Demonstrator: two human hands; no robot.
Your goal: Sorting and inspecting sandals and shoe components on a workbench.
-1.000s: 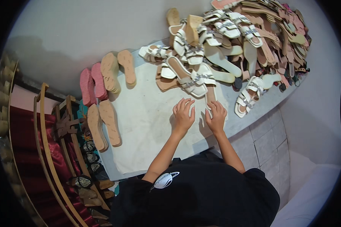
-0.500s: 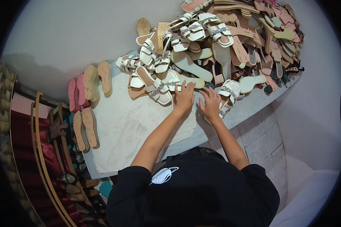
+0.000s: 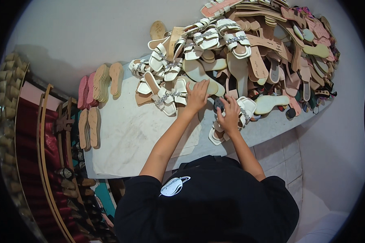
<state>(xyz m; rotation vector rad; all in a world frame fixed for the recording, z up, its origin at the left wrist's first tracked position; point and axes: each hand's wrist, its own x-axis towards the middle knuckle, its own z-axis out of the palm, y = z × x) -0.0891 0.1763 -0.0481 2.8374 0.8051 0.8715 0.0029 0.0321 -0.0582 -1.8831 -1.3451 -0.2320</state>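
My left hand lies with outstretched fingers over the lower end of a pale yellow-green shoe sole at the front of the pile. Just left of it are white strappy sandals with silvery decorated straps. My right hand has its fingers spread and slightly bent, beside a dark round object. Under and beside that hand are another white sandal and a white sandal toe near the table's front edge. Neither hand visibly grips anything; the right fingertips partly cover what lies beneath.
A large heap of tan soles and sandals fills the right back of the table. Stacked tan insoles and pink ones stand at the left. Shelves of footwear rise beyond the table's left end, with a wall behind.
The view has shifted a little. My right hand has come nearer the table's front edge, and the dark round object and white sandal toe show more. My left fingers reach further over the pale sole.
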